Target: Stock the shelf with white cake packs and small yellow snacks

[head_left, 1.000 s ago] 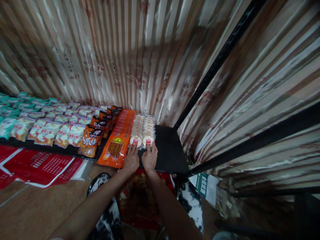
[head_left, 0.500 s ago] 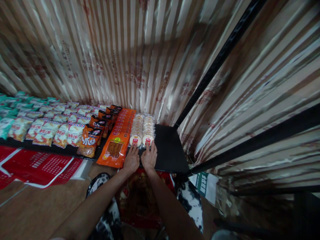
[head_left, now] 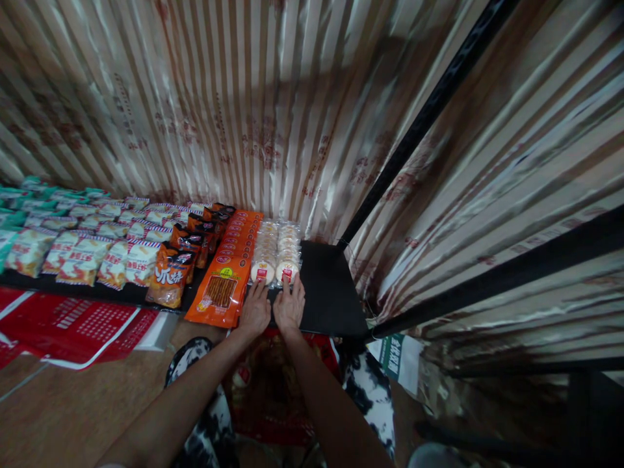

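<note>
Two rows of round, clear-wrapped rice crackers lie side by side on the black shelf (head_left: pixel 331 286). My left hand (head_left: pixel 255 309) rests with its fingers stretched out against the front of the left row of crackers (head_left: pixel 263 268). Beside it, my right hand (head_left: pixel 289 307) touches the front pack of the right row of crackers (head_left: pixel 288 263), its fingers also extended. Neither hand is wrapped round a pack. Just left of the crackers lies a row of long orange snack packets (head_left: pixel 220 292), overlapping one another, the front one with brown sticks showing through its window.
Farther left on the shelf stand orange-and-black snack bags (head_left: pixel 170 276), white striped bags (head_left: pixel 88 257) and green bags (head_left: pixel 12 224). Red bags (head_left: pixel 73 325) are below the shelf. A black post (head_left: pixel 390 166) rises at the right corner, before a striped curtain (head_left: pixel 273 117).
The view has shifted a little, so the shelf goods sit slightly farther left in it. Both hands stay at the front of the cracker rows.
</note>
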The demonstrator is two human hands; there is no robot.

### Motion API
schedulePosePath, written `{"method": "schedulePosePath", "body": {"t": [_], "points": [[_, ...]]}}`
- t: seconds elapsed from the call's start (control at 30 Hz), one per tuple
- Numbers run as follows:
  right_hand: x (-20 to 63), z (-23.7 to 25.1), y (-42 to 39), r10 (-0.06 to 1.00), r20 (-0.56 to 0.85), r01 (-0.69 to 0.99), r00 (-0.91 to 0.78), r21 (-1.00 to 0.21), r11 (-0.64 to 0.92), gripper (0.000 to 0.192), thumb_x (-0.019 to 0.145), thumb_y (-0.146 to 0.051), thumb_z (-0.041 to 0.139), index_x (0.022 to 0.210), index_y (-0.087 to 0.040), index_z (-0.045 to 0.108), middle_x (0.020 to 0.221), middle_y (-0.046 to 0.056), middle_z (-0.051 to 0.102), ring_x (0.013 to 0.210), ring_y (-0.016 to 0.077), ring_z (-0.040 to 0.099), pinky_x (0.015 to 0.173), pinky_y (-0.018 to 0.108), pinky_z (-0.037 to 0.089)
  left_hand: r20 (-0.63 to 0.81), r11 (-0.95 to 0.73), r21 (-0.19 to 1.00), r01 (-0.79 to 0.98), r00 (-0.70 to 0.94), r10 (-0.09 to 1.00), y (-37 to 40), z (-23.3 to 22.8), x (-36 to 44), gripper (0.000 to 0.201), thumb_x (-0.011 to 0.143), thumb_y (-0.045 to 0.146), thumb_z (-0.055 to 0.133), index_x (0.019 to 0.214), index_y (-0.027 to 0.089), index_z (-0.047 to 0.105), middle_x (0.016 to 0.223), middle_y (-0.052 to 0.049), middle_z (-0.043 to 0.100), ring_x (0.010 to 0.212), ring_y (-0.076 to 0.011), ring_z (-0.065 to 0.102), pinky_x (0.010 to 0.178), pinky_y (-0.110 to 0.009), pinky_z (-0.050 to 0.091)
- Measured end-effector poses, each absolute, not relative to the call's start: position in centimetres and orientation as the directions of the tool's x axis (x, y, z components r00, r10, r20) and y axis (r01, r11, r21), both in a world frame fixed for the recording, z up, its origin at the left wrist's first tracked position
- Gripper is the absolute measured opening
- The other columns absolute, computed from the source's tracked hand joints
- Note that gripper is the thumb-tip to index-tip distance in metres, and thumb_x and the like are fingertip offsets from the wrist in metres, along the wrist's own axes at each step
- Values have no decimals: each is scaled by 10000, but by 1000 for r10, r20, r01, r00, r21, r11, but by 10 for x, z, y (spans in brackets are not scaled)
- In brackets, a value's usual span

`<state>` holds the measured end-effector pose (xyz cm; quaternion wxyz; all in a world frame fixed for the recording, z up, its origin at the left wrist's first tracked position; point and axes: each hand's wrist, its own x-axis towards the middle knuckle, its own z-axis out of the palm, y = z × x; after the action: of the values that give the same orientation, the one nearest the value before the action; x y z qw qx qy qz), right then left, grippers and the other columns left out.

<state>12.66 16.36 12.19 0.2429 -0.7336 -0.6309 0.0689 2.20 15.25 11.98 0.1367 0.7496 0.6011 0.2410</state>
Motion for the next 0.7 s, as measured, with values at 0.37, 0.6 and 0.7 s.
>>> {"method": "schedulePosePath", "body": {"t": [0.37, 0.6, 0.7], "points": [[127, 120, 163, 952, 237, 881, 196, -469, -65, 557, 803, -127, 405, 1346, -245, 441, 1510, 92, 220, 1322, 295, 254, 961, 457, 371, 218, -275, 514, 813, 186, 958, 149, 113, 19, 401, 827, 133, 360, 1175, 58, 544, 1465, -150, 329, 1395, -266, 196, 1108, -485, 314], [131, 112, 163, 920, 344, 836, 189, -548, 34, 545, 782, -99, 395, 1314, -186, 477, 1477, 77, 296, 1308, 236, 261, 1047, 406, 318, 252, -350, 502, 791, 254, 934, 115, 121, 15, 434, 770, 66, 379, 1161, 111, 562, 1340, -116, 482, 1316, -225, 350, 1100, -425, 348], [135, 110, 163, 906, 359, 756, 226, -651, 69, 513, 788, -103, 364, 1283, -129, 494, 1405, 100, 401, 1276, 206, 335, 1061, 368, 322, 210, -382, 518, 766, 319, 924, 83, 114, 14, 405, 786, 74, 369, 1107, 163, 600, 1157, -89, 591, 1149, -197, 488, 1007, -382, 443]]}}
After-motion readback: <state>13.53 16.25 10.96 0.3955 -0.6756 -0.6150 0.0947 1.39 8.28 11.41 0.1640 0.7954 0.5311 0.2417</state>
